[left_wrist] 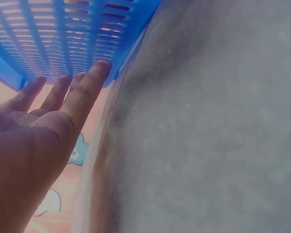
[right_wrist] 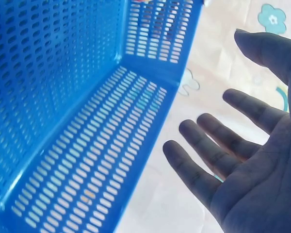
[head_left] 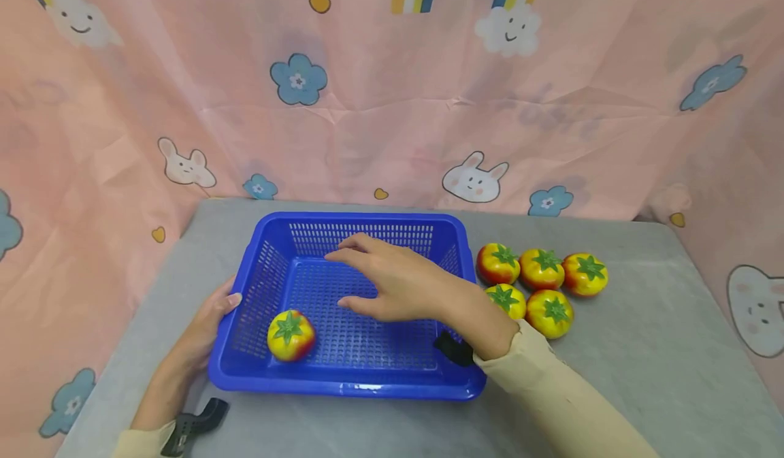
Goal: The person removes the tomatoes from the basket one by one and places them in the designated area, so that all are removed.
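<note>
A blue perforated plastic basket [head_left: 349, 386] stands on the grey table. My left hand [head_left: 205, 325] holds its left side, thumb at the rim; in the left wrist view its fingers [left_wrist: 89, 90] lie along the outer wall. One yellow-and-red, tomato-like fruit [head_left: 290, 335] with a green star-shaped top lies in the basket's front left part. Over the middle of the basket hovers my right hand [head_left: 392, 277], palm down, thumb and fingers spread, holding nothing. The right wrist view also shows these fingers [right_wrist: 194, 167] apart with nothing between them.
Several matching fruits [head_left: 542, 269] sit in two rows on the grey table [head_left: 643, 363], right of the basket; my right forearm partly covers one. A pink patterned cloth [head_left: 380, 131] hangs behind and at both sides. Black wrist mounts [head_left: 196, 427] show at both wrists.
</note>
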The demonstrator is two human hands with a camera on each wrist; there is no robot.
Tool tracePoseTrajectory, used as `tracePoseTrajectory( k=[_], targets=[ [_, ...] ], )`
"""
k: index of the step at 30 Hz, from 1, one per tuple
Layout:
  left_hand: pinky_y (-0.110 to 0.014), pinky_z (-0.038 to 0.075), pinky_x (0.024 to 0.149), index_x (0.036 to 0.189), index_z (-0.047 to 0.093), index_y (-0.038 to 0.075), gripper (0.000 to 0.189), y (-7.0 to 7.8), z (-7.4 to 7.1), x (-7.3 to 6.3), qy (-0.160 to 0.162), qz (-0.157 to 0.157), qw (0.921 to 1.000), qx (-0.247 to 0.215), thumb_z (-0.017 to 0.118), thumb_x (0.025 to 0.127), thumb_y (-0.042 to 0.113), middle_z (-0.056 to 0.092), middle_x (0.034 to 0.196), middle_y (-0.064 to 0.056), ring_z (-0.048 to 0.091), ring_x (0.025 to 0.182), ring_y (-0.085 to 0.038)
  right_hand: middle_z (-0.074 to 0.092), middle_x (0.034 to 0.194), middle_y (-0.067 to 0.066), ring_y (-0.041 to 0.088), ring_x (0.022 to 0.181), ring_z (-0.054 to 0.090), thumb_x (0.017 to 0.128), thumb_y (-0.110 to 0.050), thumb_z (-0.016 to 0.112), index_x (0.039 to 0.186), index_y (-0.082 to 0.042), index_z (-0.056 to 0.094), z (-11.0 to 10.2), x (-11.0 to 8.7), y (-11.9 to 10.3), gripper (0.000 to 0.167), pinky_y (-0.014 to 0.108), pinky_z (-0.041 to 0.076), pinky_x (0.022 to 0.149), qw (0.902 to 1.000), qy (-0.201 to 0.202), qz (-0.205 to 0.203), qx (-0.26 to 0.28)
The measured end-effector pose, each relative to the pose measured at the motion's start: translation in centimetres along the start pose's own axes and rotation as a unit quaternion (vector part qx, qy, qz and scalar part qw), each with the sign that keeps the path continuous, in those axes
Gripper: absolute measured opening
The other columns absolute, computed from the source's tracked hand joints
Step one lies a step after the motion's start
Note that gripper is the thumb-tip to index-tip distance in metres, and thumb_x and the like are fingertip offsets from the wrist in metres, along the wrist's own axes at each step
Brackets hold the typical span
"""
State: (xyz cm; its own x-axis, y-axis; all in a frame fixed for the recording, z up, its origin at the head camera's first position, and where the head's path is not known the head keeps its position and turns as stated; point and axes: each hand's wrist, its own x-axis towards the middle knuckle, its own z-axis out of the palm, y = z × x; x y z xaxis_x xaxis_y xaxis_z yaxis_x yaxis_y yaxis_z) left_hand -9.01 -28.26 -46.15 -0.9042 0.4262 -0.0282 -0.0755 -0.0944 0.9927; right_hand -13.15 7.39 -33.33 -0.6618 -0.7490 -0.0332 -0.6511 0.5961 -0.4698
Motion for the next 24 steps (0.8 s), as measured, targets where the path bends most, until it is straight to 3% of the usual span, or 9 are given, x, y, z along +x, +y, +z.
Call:
tracePoseTrajectory(
  k=[11,24],
  targets=[
    [-0.033,0.065,0.091,0.147,0.044,0.033,0.042,-0.1,-0.2,-0.4,0.001,0.001,0.9999,0.011,0.027,0.113,0.015,0.072,0.131,0.010,0.074,0.115,-0.011,0.053,0.157,0.007,0.022,0.138,0.061,0.100,-0.044,0.071,0.156,-0.021,0.052,1.6,2.1,-1.3,0.063,0.040,0.053,0.116,0.9988,-0.044,-0.019,-0.004],
    [-0.031,0.064,0.093,0.161,0.031,0.017,0.048,-0.2,0.1,-0.3,0.009,-0.003,0.9998,0.019,0.028,0.113,0.017,0.071,0.133,0.014,0.073,0.118,-0.009,0.055,0.155,0.005,0.019,0.134,0.063,0.100,-0.041,0.070,0.155,-0.022,0.054,3.3,4.5,-2.1,0.061,0.036,0.055,0.113,0.9967,-0.074,-0.033,-0.005]
  ],
)
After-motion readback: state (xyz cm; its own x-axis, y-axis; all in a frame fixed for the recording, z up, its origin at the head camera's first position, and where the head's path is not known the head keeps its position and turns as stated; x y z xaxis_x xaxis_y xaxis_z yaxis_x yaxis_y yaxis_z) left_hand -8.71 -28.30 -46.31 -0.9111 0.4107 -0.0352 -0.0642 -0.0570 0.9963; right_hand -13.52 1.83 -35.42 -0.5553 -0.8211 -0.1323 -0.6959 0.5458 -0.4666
